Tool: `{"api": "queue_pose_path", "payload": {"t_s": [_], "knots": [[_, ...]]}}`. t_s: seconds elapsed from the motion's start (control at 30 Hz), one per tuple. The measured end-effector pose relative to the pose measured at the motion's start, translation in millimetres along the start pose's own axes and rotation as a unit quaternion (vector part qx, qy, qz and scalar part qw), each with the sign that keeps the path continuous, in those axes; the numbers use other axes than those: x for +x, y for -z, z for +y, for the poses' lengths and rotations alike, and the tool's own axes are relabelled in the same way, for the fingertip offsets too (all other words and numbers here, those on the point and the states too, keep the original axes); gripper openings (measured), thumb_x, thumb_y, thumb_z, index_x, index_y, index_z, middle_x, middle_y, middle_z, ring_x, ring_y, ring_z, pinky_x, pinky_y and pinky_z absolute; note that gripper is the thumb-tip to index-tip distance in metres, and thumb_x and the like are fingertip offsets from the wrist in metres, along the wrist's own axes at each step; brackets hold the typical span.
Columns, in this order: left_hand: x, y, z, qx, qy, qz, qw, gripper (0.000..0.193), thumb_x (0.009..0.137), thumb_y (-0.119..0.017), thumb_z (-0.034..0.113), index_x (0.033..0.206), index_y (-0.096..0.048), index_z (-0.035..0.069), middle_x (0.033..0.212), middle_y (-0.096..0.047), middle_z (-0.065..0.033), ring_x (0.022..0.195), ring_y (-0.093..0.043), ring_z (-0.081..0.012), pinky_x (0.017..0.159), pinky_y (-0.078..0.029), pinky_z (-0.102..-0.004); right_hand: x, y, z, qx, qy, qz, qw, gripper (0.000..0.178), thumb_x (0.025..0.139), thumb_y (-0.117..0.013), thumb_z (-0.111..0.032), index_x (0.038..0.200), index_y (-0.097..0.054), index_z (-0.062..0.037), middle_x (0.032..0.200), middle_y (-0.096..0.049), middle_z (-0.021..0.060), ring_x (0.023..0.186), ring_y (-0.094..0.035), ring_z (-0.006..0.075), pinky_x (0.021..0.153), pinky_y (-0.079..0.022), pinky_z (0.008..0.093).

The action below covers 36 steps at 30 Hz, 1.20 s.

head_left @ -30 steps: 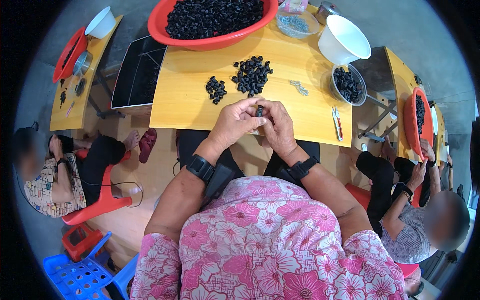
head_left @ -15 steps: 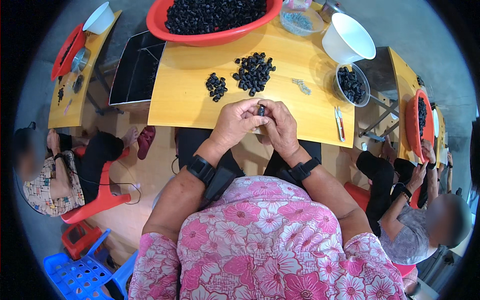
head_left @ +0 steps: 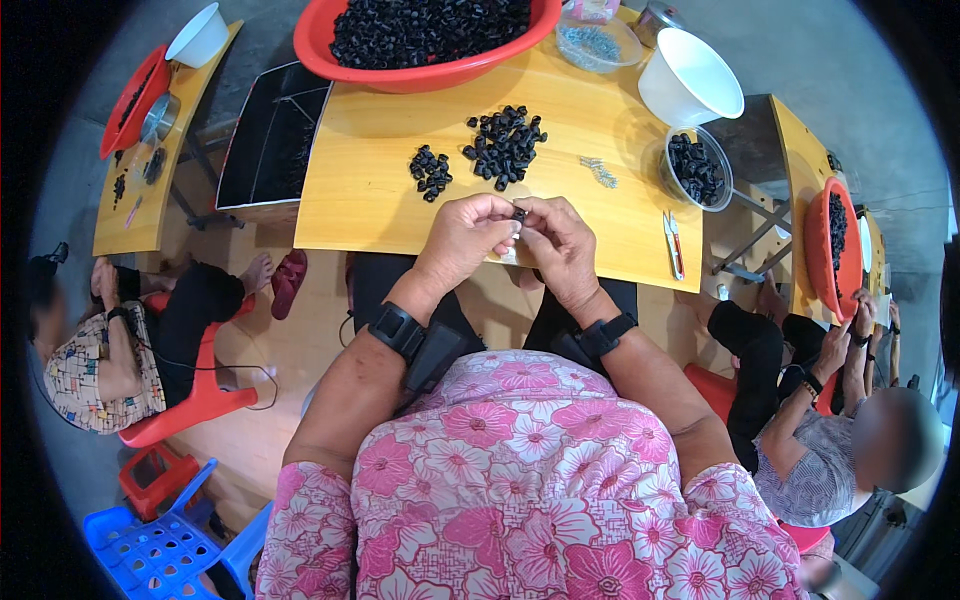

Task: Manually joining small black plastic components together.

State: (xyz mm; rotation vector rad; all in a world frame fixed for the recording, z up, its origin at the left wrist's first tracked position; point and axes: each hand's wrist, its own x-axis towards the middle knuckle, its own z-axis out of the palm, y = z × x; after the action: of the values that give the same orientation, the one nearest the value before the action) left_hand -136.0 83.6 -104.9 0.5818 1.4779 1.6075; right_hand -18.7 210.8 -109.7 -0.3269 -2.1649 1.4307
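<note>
My left hand (head_left: 463, 243) and my right hand (head_left: 560, 250) meet at the table's near edge. Between their fingertips both pinch one small black plastic part (head_left: 519, 214), mostly covered by the fingers. Just beyond the hands, a larger pile of black plastic parts (head_left: 505, 148) lies on the yellow table (head_left: 370, 215), with a smaller pile of the same parts (head_left: 430, 173) to its left. To the right of the larger pile is a little heap of small silvery pieces (head_left: 599, 172). Scissor-like snips with red on the handle (head_left: 673, 245) lie near the right front corner.
A big red basin (head_left: 430, 78) of black parts stands at the back. Right of it are a clear bowl of bluish pieces (head_left: 598, 48), a white tub (head_left: 692, 75) and a clear bowl of black parts (head_left: 697, 170). Co-workers sit left (head_left: 110, 360) and right (head_left: 815, 450).
The black part has tilted between my fingertips and less of it shows. My fingers have shifted slightly around it; the view has moved a little.
</note>
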Motion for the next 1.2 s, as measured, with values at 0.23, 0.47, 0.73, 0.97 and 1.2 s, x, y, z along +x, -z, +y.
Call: {"api": "queue_pose_path", "payload": {"t_s": [0.23,0.47,0.73,0.97,1.2], "knots": [[-2.2,-4.0,3.1,0.032,0.0,0.023,0.999,0.015,0.089,-0.065,0.006,0.101,-0.066,-0.002,0.088,-0.066,-0.0012,0.071,-0.059,-0.0069,0.066,-0.051,-0.0211,5.2,1.9,1.6,0.128,-0.116,0.009,0.985,0.013,0.09,-0.061,-0.004,0.1,-0.069,0.0003,0.081,-0.061,0.0041,0.069,-0.057,0.0093,0.063,-0.048,0.0229],[-0.3,-3.2,4.7,0.029,0.014,0.014,0.999,0.017,0.088,-0.065,0.008,0.102,-0.067,-0.002,0.085,-0.067,-0.0028,0.07,-0.06,-0.0078,0.065,-0.051,-0.0218,4.2,0.3,0.5,0.153,-0.14,0.028,0.978,0.01,0.09,-0.06,-0.002,0.095,-0.068,0.001,0.079,-0.061,0.0028,0.065,-0.058,0.0083,0.061,-0.048,0.0223],[0.3,-4.9,11.2,0.063,0.034,0.021,0.997,0.016,0.089,-0.064,0.009,0.101,-0.068,-0.002,0.084,-0.068,-0.0048,0.069,-0.062,-0.0092,0.065,-0.052,-0.0231,3.1,-4.7,1.2,0.076,-0.09,0.043,0.992,0.009,0.089,-0.061,0.0,0.095,-0.066,-0.0008,0.081,-0.061,0.0038,0.066,-0.059,0.0089,0.062,-0.048,0.0229],[2.5,-3.6,6.4,0.05,0.031,0.029,0.998,0.016,0.09,-0.064,0.008,0.101,-0.068,-0.002,0.084,-0.068,-0.0045,0.068,-0.062,-0.0089,0.064,-0.052,-0.0225,0.3,-1.3,3.9,0.04,-0.036,0.034,0.998,0.016,0.086,-0.061,0.004,0.1,-0.067,-0.0007,0.087,-0.062,0.0062,0.073,-0.063,0.0107,0.066,-0.05,0.0241],[3.8,-2.3,6.0,0.019,0.053,0.033,0.998,0.014,0.089,-0.065,0.01,0.099,-0.068,-0.001,0.08,-0.066,-0.0021,0.062,-0.057,-0.0053,0.055,-0.047,-0.0194,-2.8,-5.7,5.5,0.042,0.012,0.028,0.999,0.031,0.078,-0.069,0.006,0.108,-0.065,-0.0009,0.091,-0.059,0.0071,0.077,-0.061,0.0119,0.069,-0.051,0.0242]]}}
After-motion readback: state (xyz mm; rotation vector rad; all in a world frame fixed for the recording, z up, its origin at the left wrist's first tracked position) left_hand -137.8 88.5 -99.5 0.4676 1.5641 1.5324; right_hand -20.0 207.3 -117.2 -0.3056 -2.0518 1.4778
